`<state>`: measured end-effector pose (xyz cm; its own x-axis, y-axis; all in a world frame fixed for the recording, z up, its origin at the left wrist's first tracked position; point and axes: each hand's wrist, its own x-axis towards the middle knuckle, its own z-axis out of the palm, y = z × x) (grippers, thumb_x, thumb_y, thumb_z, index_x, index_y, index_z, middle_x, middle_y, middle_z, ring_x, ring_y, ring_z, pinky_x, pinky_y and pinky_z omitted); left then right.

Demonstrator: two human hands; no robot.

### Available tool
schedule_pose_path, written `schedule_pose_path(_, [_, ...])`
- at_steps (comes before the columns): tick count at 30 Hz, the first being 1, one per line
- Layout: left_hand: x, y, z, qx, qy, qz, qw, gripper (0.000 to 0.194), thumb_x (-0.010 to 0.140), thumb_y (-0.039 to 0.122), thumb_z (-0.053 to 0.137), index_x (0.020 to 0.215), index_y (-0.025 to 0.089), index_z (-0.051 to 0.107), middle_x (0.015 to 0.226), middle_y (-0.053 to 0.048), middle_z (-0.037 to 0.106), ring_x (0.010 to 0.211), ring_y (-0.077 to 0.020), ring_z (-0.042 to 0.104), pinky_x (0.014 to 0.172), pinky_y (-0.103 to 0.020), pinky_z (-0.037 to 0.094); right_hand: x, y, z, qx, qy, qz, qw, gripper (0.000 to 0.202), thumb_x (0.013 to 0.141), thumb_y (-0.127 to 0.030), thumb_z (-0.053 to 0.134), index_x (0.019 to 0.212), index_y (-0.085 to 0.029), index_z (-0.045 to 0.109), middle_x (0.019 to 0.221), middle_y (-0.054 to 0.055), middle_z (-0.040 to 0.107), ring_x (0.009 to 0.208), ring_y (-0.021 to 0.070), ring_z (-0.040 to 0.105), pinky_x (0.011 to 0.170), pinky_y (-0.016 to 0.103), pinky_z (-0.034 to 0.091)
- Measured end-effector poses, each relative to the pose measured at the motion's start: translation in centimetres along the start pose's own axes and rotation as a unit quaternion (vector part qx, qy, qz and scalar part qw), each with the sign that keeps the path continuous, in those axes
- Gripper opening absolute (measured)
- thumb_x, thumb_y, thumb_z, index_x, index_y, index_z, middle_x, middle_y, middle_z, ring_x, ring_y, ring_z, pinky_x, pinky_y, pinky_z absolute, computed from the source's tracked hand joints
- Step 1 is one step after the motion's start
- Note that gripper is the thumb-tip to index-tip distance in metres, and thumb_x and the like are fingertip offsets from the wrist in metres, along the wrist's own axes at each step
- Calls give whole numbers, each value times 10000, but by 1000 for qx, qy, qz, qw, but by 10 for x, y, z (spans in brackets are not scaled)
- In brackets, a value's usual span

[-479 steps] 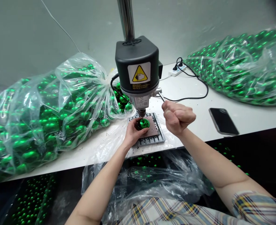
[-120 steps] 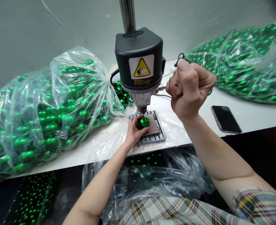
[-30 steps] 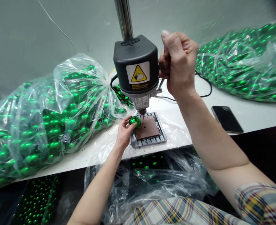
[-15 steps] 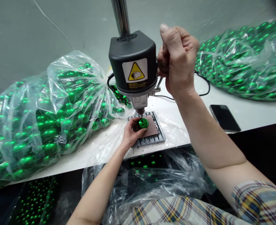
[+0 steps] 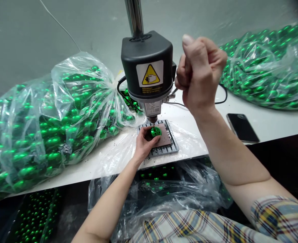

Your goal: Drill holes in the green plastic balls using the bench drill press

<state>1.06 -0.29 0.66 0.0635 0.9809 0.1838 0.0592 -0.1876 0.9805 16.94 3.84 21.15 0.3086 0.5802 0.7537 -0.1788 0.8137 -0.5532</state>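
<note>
A shiny green ball (image 5: 155,131) sits under the drill bit on a flat pinkish board (image 5: 165,136), which lies on the grey slotted base plate (image 5: 176,148). My left hand (image 5: 144,141) holds the ball from the left between thumb and fingers. The black drill press head (image 5: 147,55), with a yellow warning label, stands above it. My right hand (image 5: 201,69) is closed around the end of the machine's lever (image 5: 174,91), right of the head; most of the lever is hidden by the fingers.
Large clear bags of green balls lie at left (image 5: 50,125) and right (image 5: 270,71). A dark phone (image 5: 242,127) rests on the white table (image 5: 215,128). An open plastic bag (image 5: 174,194) with green pieces hangs below the table edge. A black cable runs behind the press.
My right hand has moved slightly right and down, away from the drill head's side. The view has shifted a little. My left hand still holds the green ball under the bit.
</note>
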Motion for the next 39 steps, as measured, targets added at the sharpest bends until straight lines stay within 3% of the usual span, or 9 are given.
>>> schedule_pose_path(4, [-1, 1, 1, -4, 9, 0, 1000, 489, 705, 311, 872, 1093, 177, 606, 1097, -94, 715, 1029, -227, 688, 962, -392, 539, -28, -2, -7, -3, 33, -58, 998, 554, 889, -393, 708, 506, -224, 344, 428, -51, 288, 360, 93, 237, 395, 329, 179])
schedule_pose_path(8, [-1, 3, 0, 0, 4, 4, 1000, 489, 706, 323, 876, 1089, 182, 607, 1099, -94, 714, 1036, -232, 686, 963, -394, 534, -48, -1, -14, -25, 41, -58, 997, 579, 883, -387, 688, 497, -205, 297, 428, -42, 273, 371, 96, 238, 436, 340, 183])
schedule_pose_path(23, [-2, 3, -1, -6, -3, 7, 1000, 504, 707, 324, 878, 1100, 176, 600, 1129, -100, 707, 1063, -230, 678, 982, -395, 525, -81, 25, -34, -33, 14, -182, 983, 566, 841, -240, 633, 481, -184, 199, 408, -47, 237, 352, 86, 215, 407, 323, 219])
schedule_pose_path(26, [-1, 1, 0, -14, -1, -1, 1000, 513, 701, 330, 880, 1101, 175, 598, 1113, -99, 712, 1047, -228, 684, 969, -392, 528, -59, 10, -20, -35, 48, -146, 987, 563, 863, -288, 642, 478, -195, 242, 407, -49, 252, 350, 83, 216, 409, 319, 196])
schedule_pose_path(30, [0, 6, 0, -12, 20, -3, 1000, 500, 676, 323, 889, 1054, 172, 599, 1053, -93, 723, 999, -221, 692, 934, -380, 534, -3, -9, 5, -40, 37, 60, 997, 514, 853, -323, 709, 485, -230, 363, 432, -51, 324, 354, 86, 259, 359, 307, 185])
schedule_pose_path(34, [-17, 30, -13, 68, 74, 20, 995, 437, 692, 322, 873, 1018, 195, 611, 993, -60, 704, 910, -200, 672, 848, -340, 530, 34, -8, 16, -13, 58, 208, 976, 495, 885, -138, 587, 475, -233, 326, 443, -63, 220, 374, 77, 169, 344, 295, 94])
schedule_pose_path(36, [-37, 50, -27, 152, 3, 39, 988, 343, 746, 339, 834, 1006, 208, 655, 978, -58, 692, 900, -205, 656, 824, -332, 516, 38, -4, 16, -12, 60, 226, 972, 482, 884, -134, 575, 482, -230, 326, 454, -61, 218, 386, 77, 165, 345, 290, 77])
schedule_pose_path(38, [-61, 72, -41, 246, -183, 33, 951, 314, 771, 383, 816, 1016, 219, 707, 1000, -70, 691, 913, -226, 654, 796, -328, 509, 37, -1, 14, -4, 56, 219, 974, 457, 875, -165, 587, 493, -230, 344, 460, -57, 244, 387, 79, 180, 345, 286, 89])
schedule_pose_path(39, [-72, 82, -48, 282, -290, 20, 914, 348, 764, 418, 820, 1036, 223, 725, 1011, -76, 698, 902, -235, 661, 766, -323, 507, 35, 1, 12, 1, 54, 210, 976, 441, 865, -181, 596, 496, -231, 358, 460, -54, 256, 386, 81, 189, 344, 285, 99])
